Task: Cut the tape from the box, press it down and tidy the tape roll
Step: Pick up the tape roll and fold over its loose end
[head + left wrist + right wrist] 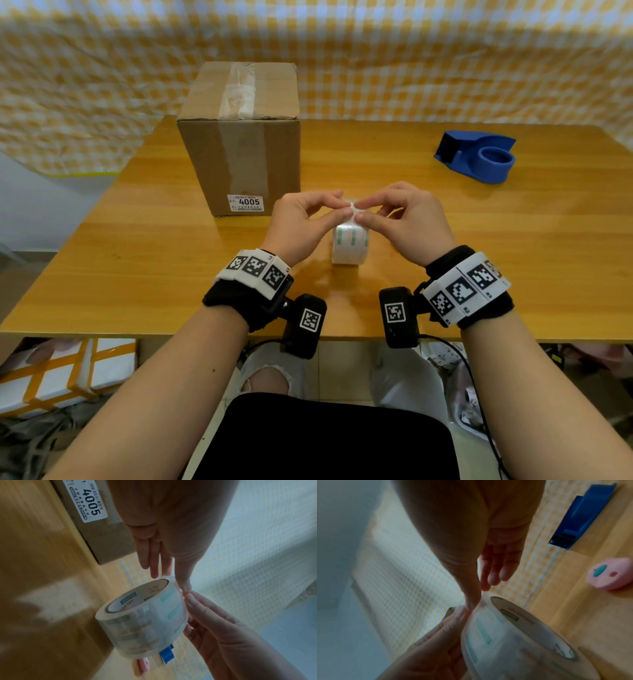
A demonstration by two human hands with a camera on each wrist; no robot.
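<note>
A clear tape roll (349, 246) stands on its edge on the wooden table (171, 260), just right of the cardboard box (239, 154). A strip of clear tape (239, 92) runs over the box top. My left hand (337, 207) and right hand (363, 210) meet at the top of the roll, each pinching the tape's loose end between thumb and forefinger. In the left wrist view the tape roll (142, 622) shows its printed core, and my left hand's other fingers (154, 563) stretch out behind it. The right wrist view shows the tape roll (505, 642) close up and blurred.
A blue tape dispenser (476, 156) sits at the table's far right. A small pink object (611, 573) lies on the table near it, hidden by my hands in the head view. A checked cloth (411, 68) hangs behind the table.
</note>
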